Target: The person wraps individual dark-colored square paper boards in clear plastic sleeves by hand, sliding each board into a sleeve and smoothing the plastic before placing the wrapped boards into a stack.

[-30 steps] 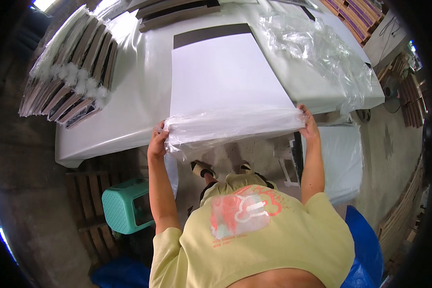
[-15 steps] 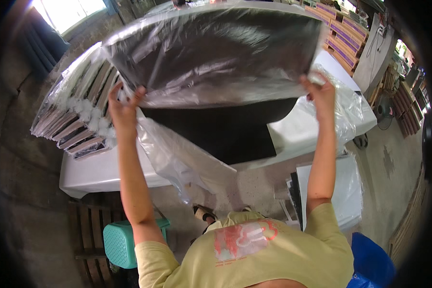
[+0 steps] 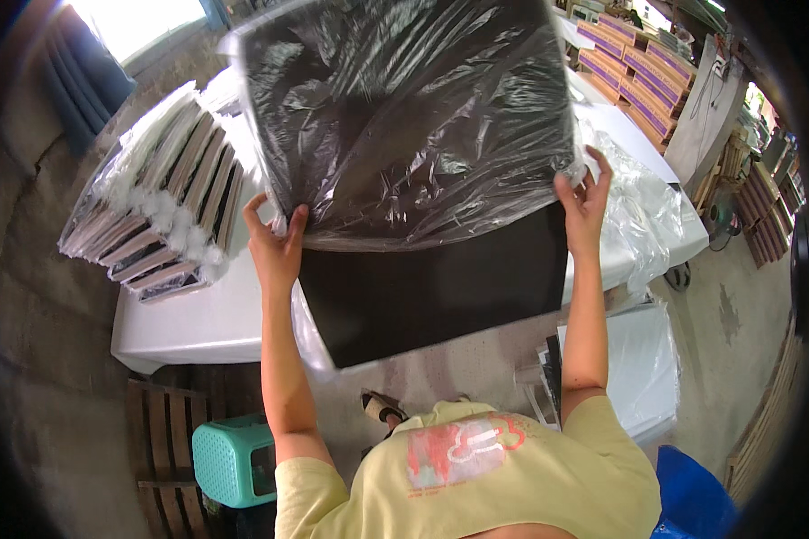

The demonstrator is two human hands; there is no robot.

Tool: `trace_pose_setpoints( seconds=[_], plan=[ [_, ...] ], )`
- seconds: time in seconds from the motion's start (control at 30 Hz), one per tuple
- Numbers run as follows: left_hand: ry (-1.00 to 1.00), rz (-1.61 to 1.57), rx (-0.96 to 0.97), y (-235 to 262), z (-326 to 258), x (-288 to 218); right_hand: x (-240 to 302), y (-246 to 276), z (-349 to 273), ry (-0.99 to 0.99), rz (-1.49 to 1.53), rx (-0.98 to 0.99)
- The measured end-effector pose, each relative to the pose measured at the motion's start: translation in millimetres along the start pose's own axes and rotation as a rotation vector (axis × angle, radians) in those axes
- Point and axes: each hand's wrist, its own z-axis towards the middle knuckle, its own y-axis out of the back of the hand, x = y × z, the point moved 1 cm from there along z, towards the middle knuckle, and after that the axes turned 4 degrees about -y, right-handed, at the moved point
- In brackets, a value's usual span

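Note:
A large flat black panel (image 3: 440,292) is held up in front of me over the table. Its far part lies inside a clear plastic bag (image 3: 404,117), wrinkled and shiny, while the near part is bare. My left hand (image 3: 277,244) pinches the bag's edge at the panel's left side, thumb on top. On the opposite side my right hand (image 3: 586,202) grips the bag's edge with the thumb, its other fingers curled. What lies beneath the panel is hidden.
The panel is above a white-covered table (image 3: 189,323). Plastic-wrapped panels (image 3: 166,193) stand in a row at left; loose clear film (image 3: 643,216) lies at right. Below are a green stool (image 3: 229,460), wrapped white sheets (image 3: 625,368) and a blue bag (image 3: 692,494). Cartons (image 3: 634,72) are stacked behind.
The bag's opening has come nearer, covering the panel's far part more smoothly. The panel now hangs straighter and nearer to me. My left hand has moved right and nearer.

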Motion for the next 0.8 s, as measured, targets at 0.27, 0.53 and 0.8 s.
trace_pose_setpoints(
  seconds=[0.27, 0.53, 0.8],
  plan=[
    [0.333, 0.096, 0.844, -22.5, -140.8, 69.7, -116.4, 58.0, -103.4, -0.339, -0.991, 0.253],
    [0.481, 0.681, 0.540, -0.8, -209.6, 97.8, -111.9, 81.2, -139.2, -0.067, -1.249, -0.023],
    [0.481, 0.525, 0.723, 87.2, -306.9, 8.8, -42.0, 151.7, -269.3, -0.190, -1.198, 0.239]
  ],
)
